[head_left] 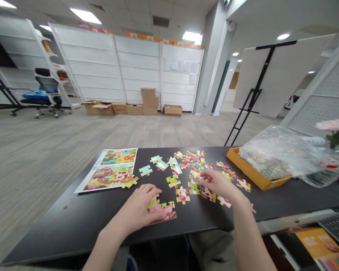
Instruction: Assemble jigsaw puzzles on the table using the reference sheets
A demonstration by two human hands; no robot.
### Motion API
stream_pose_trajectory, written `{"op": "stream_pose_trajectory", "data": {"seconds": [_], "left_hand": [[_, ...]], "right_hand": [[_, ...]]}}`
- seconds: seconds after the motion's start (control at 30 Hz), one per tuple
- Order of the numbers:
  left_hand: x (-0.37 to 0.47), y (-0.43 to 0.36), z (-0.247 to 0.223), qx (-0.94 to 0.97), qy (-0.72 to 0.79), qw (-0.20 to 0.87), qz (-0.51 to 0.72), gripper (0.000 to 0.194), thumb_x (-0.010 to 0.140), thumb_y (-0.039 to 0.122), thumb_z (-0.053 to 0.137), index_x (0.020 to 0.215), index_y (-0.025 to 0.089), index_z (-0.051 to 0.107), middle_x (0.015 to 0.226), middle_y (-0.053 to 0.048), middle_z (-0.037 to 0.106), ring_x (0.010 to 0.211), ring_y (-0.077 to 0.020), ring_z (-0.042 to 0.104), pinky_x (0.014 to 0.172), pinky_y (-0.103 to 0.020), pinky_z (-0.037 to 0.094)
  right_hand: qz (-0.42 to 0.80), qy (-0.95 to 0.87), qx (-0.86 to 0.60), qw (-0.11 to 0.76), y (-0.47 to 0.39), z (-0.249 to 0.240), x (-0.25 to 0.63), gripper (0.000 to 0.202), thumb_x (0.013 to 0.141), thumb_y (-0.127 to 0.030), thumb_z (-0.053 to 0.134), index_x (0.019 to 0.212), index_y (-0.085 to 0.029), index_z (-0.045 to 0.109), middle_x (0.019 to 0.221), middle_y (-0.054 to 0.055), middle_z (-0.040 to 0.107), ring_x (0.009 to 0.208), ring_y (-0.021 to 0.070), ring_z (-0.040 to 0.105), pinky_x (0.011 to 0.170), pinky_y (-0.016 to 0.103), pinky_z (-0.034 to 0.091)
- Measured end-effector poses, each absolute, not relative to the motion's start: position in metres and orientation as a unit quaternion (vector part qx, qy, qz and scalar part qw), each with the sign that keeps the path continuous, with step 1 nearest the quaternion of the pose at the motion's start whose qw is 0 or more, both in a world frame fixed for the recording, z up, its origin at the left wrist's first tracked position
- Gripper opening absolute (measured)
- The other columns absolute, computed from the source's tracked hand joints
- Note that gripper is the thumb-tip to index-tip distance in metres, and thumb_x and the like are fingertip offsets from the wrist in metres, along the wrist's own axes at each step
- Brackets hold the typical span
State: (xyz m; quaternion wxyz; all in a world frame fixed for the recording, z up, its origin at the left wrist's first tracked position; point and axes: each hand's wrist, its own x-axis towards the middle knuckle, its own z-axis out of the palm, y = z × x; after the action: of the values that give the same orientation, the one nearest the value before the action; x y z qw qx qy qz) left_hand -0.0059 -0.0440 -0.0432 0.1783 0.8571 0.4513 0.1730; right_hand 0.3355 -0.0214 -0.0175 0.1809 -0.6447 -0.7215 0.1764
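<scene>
My left hand lies over a joined section of jigsaw puzzle with pink pig parts and green grass, near the table's front edge. Its thumb and fingers are spread apart on the pieces, partly covering them. Among the loose pieces to the right, my right hand has thumb and fingertips bent round a puzzle piece, mostly hidden by the fingers. Under that palm is a brown-spotted puzzle piece. Between the hands lies a pink-nosed animal piece, with a green piece just behind.
A printed picture sheet lies at the left, a yellow-green piece on its edge. Pale blue pieces lie farther back. An orange box with plastic wrapping stands at the right of the black table.
</scene>
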Motion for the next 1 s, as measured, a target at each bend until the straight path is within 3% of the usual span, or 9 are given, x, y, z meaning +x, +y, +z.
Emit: {"op": "stream_pose_trajectory", "data": {"seconds": [0.1,0.27,0.4,0.6,0.8,1.0], "left_hand": [[-0.006,-0.044,-0.041,0.857,0.452,0.179,0.171,0.053,0.077,0.048,0.079,0.123,0.023,0.069,0.127,-0.011,0.064,0.117,-0.0302,0.061,0.103,-0.043,0.049],[-0.006,-0.044,-0.040,0.857,0.453,0.181,0.164,0.052,0.076,0.044,0.080,0.123,0.023,0.069,0.129,-0.011,0.064,0.118,-0.0305,0.061,0.103,-0.043,0.048],[-0.006,-0.045,-0.039,0.857,0.457,0.176,0.162,0.051,0.077,0.042,0.080,0.123,0.024,0.069,0.128,-0.011,0.064,0.118,-0.0302,0.061,0.102,-0.042,0.049],[-0.008,-0.046,-0.035,0.856,0.462,0.177,0.152,0.049,0.078,0.042,0.080,0.121,0.021,0.069,0.126,-0.010,0.066,0.119,-0.0307,0.061,0.103,-0.043,0.049],[-0.001,-0.047,-0.030,0.858,0.450,0.166,0.182,0.040,0.086,0.047,0.074,0.116,0.021,0.068,0.123,-0.010,0.068,0.117,-0.0289,0.061,0.101,-0.042,0.049],[0.024,-0.050,-0.028,0.867,0.436,0.167,0.172,0.036,0.083,0.035,0.078,0.115,0.021,0.068,0.123,-0.008,0.068,0.118,-0.0277,0.060,0.102,-0.041,0.048]], "right_hand": [[0.170,-0.727,-0.640,0.183,-0.015,-0.016,0.328,0.018,0.087,-0.036,0.064,0.096,-0.022,0.072,0.088,0.005,0.074,0.075,0.0194,0.067,0.068,0.029,0.049],[0.196,-0.757,-0.596,0.180,-0.007,-0.020,0.301,0.014,0.086,-0.024,0.063,0.096,-0.021,0.072,0.089,0.003,0.073,0.077,0.0177,0.065,0.070,0.028,0.046],[0.205,-0.782,-0.565,0.168,-0.007,-0.022,0.278,0.013,0.083,-0.026,0.069,0.094,-0.022,0.074,0.087,0.003,0.072,0.078,0.0184,0.064,0.070,0.028,0.044],[0.248,-0.785,-0.552,0.133,-0.011,-0.029,0.274,0.028,0.073,-0.029,0.081,0.100,-0.022,0.076,0.086,0.002,0.069,0.074,0.0166,0.060,0.065,0.025,0.042],[0.259,-0.783,-0.551,0.126,-0.014,-0.030,0.281,0.019,0.079,-0.026,0.075,0.097,-0.019,0.075,0.083,0.002,0.068,0.072,0.0153,0.059,0.063,0.024,0.040],[0.262,-0.782,-0.547,0.142,-0.017,-0.027,0.281,0.015,0.079,-0.025,0.075,0.093,-0.020,0.076,0.078,0.001,0.066,0.070,0.0143,0.058,0.062,0.024,0.039]]}}
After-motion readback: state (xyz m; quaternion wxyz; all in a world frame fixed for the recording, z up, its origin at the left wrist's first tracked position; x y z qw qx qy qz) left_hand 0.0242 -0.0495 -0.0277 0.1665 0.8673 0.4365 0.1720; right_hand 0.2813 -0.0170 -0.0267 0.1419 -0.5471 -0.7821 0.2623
